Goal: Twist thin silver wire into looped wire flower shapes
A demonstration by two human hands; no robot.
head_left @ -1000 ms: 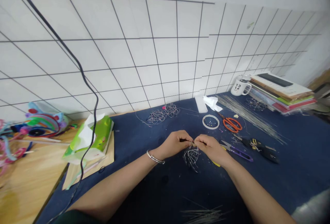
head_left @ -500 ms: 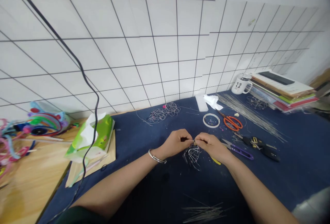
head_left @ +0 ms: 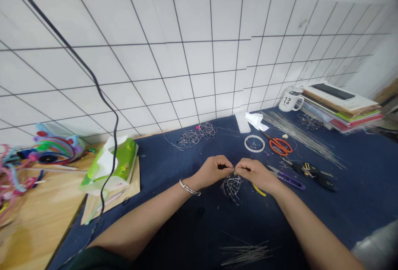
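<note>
My left hand (head_left: 212,171), with a silver bangle on its wrist, and my right hand (head_left: 255,173) meet over the dark blue cloth (head_left: 192,228). Both pinch the top of a small looped wire piece (head_left: 231,186) that hangs between them, with fingers curled tight. A bunch of short wire lengths (head_left: 245,253) lies on the cloth close to me. Purple thread snips (head_left: 287,177) lie just right of my right hand.
Orange scissors (head_left: 280,145), a small round dish (head_left: 254,143), black pliers (head_left: 314,172) and a long bundle of wires (head_left: 301,137) lie to the right. Finished wire pieces (head_left: 195,135) sit near the tiled wall. A white mug (head_left: 290,100), stacked books (head_left: 340,106) and a green tissue pack (head_left: 113,164) stand around.
My hands stay together on the wire piece with only tiny finger movements. The view has shifted slightly.
</note>
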